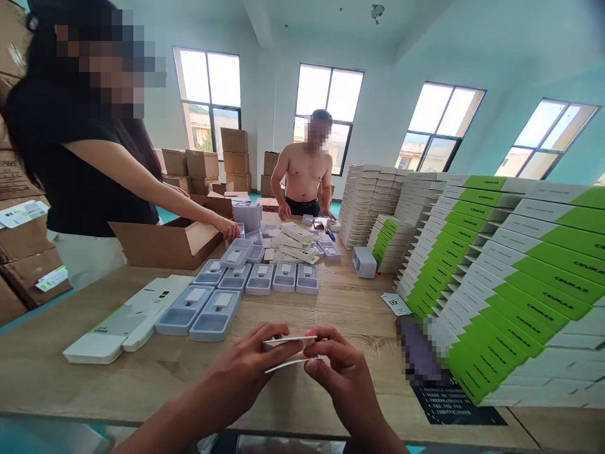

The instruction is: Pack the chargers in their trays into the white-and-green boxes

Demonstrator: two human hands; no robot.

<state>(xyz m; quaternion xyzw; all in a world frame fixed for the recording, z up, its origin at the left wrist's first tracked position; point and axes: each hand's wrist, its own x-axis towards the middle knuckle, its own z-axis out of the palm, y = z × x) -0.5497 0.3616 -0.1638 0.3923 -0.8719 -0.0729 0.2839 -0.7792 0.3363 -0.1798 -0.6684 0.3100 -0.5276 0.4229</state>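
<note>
Both hands are closed on thin white cards (293, 362) above the near edge of the wooden table. My left hand (258, 359) grips them from the left, one finger lying between the upper and lower pieces. On the other side, my right hand (338, 362) pinches the right ends with thumb and fingers. The cards are seen nearly edge-on, so their faces and number are hidden. Beyond the hands stand grey plastic trays (215, 315), several with a small white piece inside. Flat white-and-green boxes (137, 315) lie to the left.
Tall stacks of white-and-green boxes (524, 284) line the right side, near a dark printed sheet (454, 403). A pile of cards (293, 243) lies mid-table. At left, a co-worker's hand (227, 228) reaches past an open carton (161, 246); another person (307, 170) stands at the far end.
</note>
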